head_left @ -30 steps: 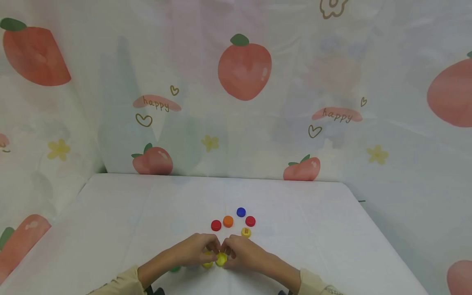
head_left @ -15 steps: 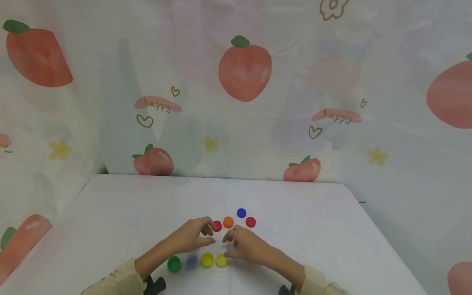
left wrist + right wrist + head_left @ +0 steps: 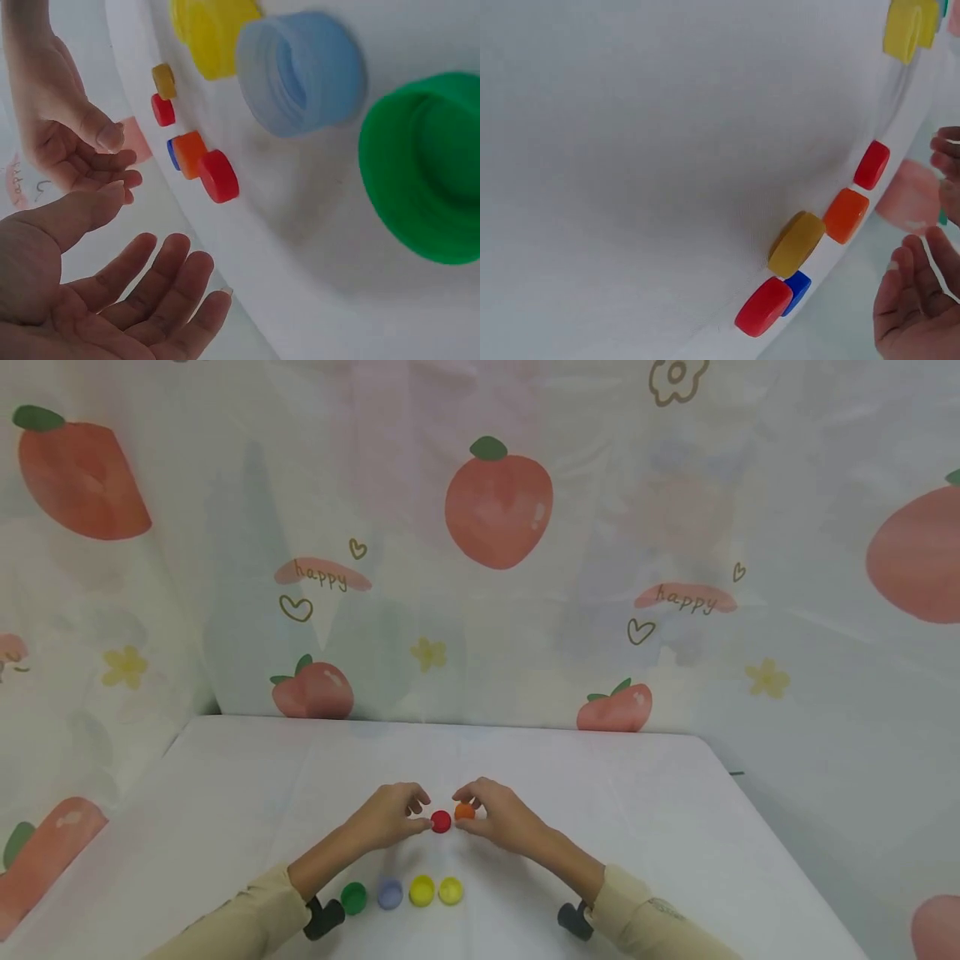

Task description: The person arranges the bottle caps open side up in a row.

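Observation:
In the head view my left hand (image 3: 390,817) hovers over the table, its thumb tip nearest the red bottle cap (image 3: 441,822). My right hand (image 3: 504,817) is held above the orange bottle cap (image 3: 465,811), partly covering it. Both hands hold nothing; the left wrist view shows the left fingers (image 3: 180,277) loosely bent, and the right wrist view shows a gap between the right hand (image 3: 922,319) and the caps. A blue cap (image 3: 797,291), a second red cap (image 3: 763,307) and a dark yellow cap (image 3: 796,244) are hidden in the head view behind the right hand.
Closer to the body, a green cap (image 3: 354,898), a translucent bluish cap (image 3: 390,893) and two yellow caps (image 3: 422,890) stand in a row, hollow side up. The white table (image 3: 600,793) ends at a fruit-patterned curtain (image 3: 525,635). Dark wrist cameras (image 3: 324,919) are strapped on.
Both hands have left the yellow caps in the front row and moved away from the body to the red and orange caps. The yellow caps now stand uncovered.

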Available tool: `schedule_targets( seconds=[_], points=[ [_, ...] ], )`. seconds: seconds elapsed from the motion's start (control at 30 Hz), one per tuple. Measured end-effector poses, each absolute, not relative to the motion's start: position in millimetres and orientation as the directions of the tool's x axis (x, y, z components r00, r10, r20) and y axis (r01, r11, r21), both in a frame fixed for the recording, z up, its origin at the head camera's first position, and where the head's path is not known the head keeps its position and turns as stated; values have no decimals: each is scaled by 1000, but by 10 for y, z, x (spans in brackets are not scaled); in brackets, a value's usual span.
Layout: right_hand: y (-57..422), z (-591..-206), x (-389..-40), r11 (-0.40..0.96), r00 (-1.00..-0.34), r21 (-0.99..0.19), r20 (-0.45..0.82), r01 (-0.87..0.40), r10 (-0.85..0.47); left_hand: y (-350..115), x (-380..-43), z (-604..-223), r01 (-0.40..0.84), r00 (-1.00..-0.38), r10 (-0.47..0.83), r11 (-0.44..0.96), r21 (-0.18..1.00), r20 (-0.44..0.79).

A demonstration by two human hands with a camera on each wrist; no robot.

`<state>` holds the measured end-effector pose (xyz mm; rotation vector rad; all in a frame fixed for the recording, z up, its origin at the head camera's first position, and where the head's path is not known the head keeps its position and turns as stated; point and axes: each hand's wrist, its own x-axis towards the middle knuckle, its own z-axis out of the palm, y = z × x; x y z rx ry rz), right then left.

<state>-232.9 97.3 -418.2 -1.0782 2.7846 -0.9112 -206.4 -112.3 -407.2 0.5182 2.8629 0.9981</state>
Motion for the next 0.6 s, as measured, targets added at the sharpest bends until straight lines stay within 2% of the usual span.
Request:
schedule_targets(
  seconds=[0.33, 0.6],
  points=[
    [831, -4243, -2503, 688, -764, -379, 89, -619, -639, -1050, -2266, -4146, 232, -952, 304, 785, 574, -31],
    [783, -4279, -2553, 695, -763, -373, 56, -614, -644, -997, -2364, -4199, 169, -955, 275, 813, 557, -112]
  ],
)
